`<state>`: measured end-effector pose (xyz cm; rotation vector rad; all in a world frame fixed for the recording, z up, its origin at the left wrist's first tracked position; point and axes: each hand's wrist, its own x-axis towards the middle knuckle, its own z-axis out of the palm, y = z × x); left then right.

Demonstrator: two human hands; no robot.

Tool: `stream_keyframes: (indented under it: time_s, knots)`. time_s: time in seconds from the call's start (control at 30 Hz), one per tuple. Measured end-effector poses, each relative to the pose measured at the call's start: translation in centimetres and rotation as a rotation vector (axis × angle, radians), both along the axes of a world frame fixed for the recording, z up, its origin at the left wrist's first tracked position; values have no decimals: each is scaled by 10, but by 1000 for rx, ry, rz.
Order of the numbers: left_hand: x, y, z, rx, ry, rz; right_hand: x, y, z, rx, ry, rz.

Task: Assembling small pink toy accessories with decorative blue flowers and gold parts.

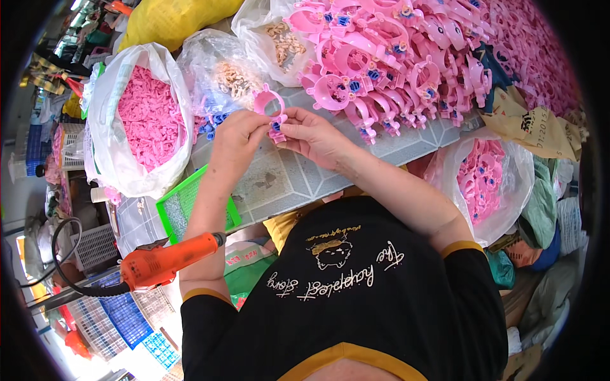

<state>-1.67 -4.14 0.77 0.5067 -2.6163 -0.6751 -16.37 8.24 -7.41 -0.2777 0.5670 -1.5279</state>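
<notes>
Over the grey tiled tabletop [270,181], both my hands meet at one pink ring-shaped plastic part [280,101] with a small blue piece [276,126] at its base. My left hand [240,136] pinches it from the left, thumb and forefinger together. From the right, my right hand [316,136] grips the base between thumb and fingers. The ring's round opening points up and away from me. Fingers cover part of the base. Just beyond lies a large heap of similar pink parts with blue pieces [372,60]. Small loose blue pieces [215,122] lie left of my left hand.
A white bag of small pink pieces [149,117] stands left. Clear bags of beige pieces [236,79] sit behind my hands. An orange power tool [166,260] hangs by my left forearm, near a green-framed tray [184,206]. Another bag of pink parts [481,181] is at right.
</notes>
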Motion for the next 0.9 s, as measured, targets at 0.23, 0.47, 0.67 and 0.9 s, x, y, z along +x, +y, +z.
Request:
stream_keyframes:
  time_s: [0.23,0.47,0.67,0.9]
  knots:
    - [-7,-3,21,-196,-138,-81,-3,0,-4,-11,21,-2]
    - [-62,-36,17,-97,82,50,1,-2,-4,85,-19,71]
    - [-118,-80,-31,-451,40,-36,0,-5,-2,65,36,96]
    - [-152,-90,-41,-435,-296,139,-2,-4,-2,55,60,102]
